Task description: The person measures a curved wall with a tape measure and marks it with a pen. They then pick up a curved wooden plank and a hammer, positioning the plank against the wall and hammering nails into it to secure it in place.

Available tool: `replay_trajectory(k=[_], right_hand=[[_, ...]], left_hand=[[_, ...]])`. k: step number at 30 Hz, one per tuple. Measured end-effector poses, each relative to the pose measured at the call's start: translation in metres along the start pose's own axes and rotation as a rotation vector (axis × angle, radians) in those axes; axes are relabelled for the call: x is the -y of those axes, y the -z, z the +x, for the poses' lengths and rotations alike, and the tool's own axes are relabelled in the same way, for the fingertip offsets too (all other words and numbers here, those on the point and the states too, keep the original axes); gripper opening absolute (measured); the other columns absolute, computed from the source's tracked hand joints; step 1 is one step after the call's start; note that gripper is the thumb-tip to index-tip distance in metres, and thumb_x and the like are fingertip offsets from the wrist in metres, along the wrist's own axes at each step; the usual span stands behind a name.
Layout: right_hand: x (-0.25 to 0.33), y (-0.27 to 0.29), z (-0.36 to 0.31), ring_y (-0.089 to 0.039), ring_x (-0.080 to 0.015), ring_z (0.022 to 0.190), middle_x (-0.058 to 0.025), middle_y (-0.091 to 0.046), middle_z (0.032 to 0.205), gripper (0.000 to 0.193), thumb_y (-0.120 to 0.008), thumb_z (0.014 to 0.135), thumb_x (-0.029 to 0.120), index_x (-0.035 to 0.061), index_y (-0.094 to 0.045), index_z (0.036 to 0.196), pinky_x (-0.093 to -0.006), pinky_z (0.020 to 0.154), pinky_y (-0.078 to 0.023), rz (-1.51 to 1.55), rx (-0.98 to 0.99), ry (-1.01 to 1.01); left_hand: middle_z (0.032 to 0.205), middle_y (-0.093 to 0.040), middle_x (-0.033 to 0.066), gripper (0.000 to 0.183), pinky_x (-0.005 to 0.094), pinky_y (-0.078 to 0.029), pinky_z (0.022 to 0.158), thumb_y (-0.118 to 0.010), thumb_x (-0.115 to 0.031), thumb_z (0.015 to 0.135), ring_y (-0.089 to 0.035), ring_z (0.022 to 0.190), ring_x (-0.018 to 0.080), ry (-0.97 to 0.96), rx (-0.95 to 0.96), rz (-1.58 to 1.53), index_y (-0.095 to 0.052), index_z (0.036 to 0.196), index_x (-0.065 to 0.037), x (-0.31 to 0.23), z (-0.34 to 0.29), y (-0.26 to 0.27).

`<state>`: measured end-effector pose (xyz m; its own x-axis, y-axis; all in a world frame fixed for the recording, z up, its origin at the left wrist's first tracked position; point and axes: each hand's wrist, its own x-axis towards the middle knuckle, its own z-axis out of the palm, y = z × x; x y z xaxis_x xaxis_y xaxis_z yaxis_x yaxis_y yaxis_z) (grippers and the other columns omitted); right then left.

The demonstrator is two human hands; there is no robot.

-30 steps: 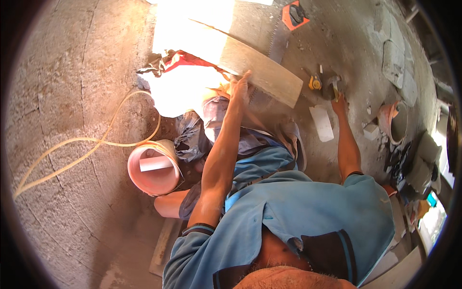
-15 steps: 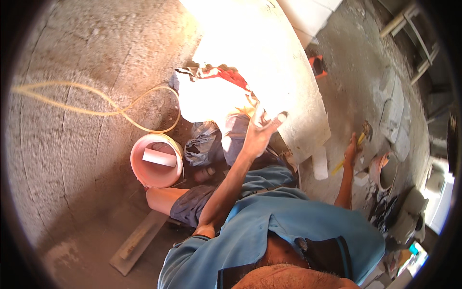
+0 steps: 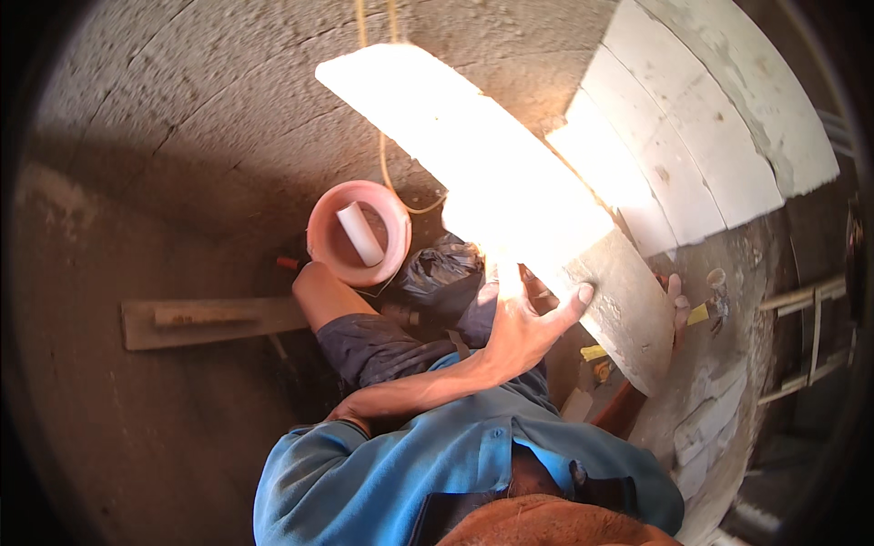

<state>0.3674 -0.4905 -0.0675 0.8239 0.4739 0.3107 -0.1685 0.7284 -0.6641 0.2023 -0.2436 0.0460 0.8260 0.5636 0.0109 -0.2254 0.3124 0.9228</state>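
Note:
A long pale slab [image 3: 628, 291], its far part glaring in strong sunlight, lies slantwise in front of me. My left hand [image 3: 528, 318] is at its near edge, the thumb pressed on the slab's face; the other fingers are bent and partly lost in glare. Beyond the slab's right end, my right hand [image 3: 678, 309] is closed round a hammer [image 3: 698, 315] with a yellow handle. The slab hides part of that hand and the middle of the handle. The hammer's head points right, away from the slab.
Left of the slab stands a pink bucket [image 3: 319, 223] with a white block [image 3: 360, 234] inside. A black plastic bag [image 3: 442, 270] lies beside it. A wooden float [image 3: 214, 318] is at the left. White blocks form a wall [image 3: 692, 146] at the right. A yellow hose hangs behind.
My view has turned, so the slab now slants across the middle. The hammer in my right hand has come up close to the slab's right end. My left hand remains at its edge.

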Motion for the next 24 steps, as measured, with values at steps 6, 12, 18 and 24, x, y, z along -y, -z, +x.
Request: replay_trajectory(k=[6, 12, 18, 24], right_hand=[[-0.084, -0.055, 0.11, -0.049, -0.0395, 0.127, -0.0237, -0.041, 0.146, 0.047, -0.047, 0.102, 0.038, 0.0071, -0.049, 0.138, -0.0484, 0.1, -0.052, 0.465, 0.637, -0.172], [-0.171, -0.193, 0.146, -0.047, -0.0425, 0.129, -0.0242, -0.04, 0.146, 0.043, -0.057, 0.097, 0.031, 0.0075, -0.054, 0.133, -0.0521, 0.099, -0.052, 0.69, 0.784, -0.367], [-0.222, -0.282, 0.163, -0.043, -0.0456, 0.134, -0.0254, -0.038, 0.146, 0.038, -0.072, 0.087, 0.016, 0.0073, -0.062, 0.122, -0.0585, 0.104, -0.048, 0.611, 0.709, -0.419], [-0.273, -0.36, 0.174, -0.062, -0.019, 0.087, -0.0123, -0.066, 0.1, 0.03, -0.07, 0.093, 0.028, 0.0093, -0.061, 0.114, -0.0329, 0.08, -0.053, 0.412, 0.194, -0.372]], left_hand=[[0.114, -0.053, 0.0143, 0.057, 0.0293, -0.054, 0.079, -0.071, -0.006, 0.088, -0.058, 0.097, 0.0154, -0.176, -0.395, -0.303, -0.031, 0.127, 0.0, -0.062, -0.008, 0.04], [0.119, -0.054, 0.0178, 0.061, 0.0335, -0.059, 0.076, -0.071, -0.017, 0.09, -0.064, 0.104, 0.0224, -0.23, -0.578, -0.232, -0.029, 0.13, 0.005, -0.142, 0.001, 0.121], [0.122, -0.051, 0.0195, 0.066, 0.0343, -0.059, 0.073, -0.074, -0.026, 0.089, -0.062, 0.101, 0.0184, -0.379, -0.673, -0.103, -0.033, 0.129, 0.009, -0.21, -0.002, 0.182], [0.145, -0.04, 0.0269, 0.066, 0.0342, -0.044, 0.108, -0.072, -0.019, 0.091, -0.053, 0.126, 0.0264, -0.564, -0.457, 0.11, -0.038, 0.143, 0.004, -0.277, 0.009, 0.205]])
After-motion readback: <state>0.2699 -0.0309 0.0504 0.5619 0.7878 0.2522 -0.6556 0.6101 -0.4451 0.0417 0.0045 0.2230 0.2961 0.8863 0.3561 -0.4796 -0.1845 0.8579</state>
